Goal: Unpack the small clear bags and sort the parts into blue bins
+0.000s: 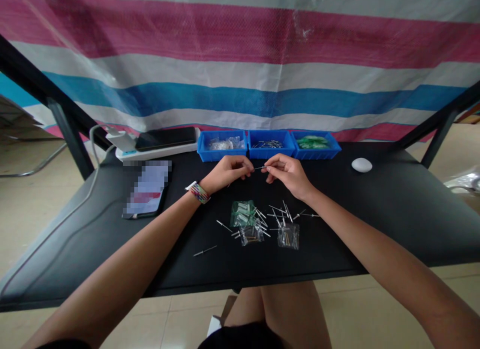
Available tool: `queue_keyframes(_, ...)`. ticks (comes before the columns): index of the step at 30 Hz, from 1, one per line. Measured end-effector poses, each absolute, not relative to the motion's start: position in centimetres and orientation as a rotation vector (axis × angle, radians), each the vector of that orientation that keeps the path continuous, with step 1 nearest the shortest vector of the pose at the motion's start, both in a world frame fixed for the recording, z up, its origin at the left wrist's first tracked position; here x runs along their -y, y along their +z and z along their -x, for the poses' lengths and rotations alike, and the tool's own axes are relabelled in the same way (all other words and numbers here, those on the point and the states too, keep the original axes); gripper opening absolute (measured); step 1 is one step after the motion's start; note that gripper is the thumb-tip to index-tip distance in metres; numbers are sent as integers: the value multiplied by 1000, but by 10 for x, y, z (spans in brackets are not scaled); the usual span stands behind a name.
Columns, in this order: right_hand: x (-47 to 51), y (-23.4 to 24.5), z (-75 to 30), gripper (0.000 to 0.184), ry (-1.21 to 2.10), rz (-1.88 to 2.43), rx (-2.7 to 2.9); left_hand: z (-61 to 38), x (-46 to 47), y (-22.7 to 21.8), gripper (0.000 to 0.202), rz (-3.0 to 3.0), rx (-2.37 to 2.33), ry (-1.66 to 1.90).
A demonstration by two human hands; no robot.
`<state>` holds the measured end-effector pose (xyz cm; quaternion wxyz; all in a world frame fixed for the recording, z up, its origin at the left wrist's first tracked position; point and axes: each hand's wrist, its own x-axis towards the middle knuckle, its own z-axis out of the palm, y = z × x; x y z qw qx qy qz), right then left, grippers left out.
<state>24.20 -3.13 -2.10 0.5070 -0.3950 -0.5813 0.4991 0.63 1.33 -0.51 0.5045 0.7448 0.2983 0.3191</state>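
A thin blind rivet spans the gap between my hands, in front of the middle blue bin. My left hand is closed, thumb and fingers pinching the rivet's left end. At its right end, the fingertips of my right hand pinch it too. Loose blind rivets lie in a pile on the black table, nearer to me. Beside them are a green packet and two clear packets, one on the left and one on the right, with brass-coloured pieces inside.
The left blue bin holds clear packets; the right blue bin holds green ones. A power strip carries a dark phone. Another phone lies at left, near a white cable. A white mouse sits at right.
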Motion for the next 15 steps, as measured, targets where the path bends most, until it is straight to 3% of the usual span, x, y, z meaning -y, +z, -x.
queue_keyframes(15,34,-13,-241,42,1218,1030,1432,-8,-8,1,16,-1763,-798,827)
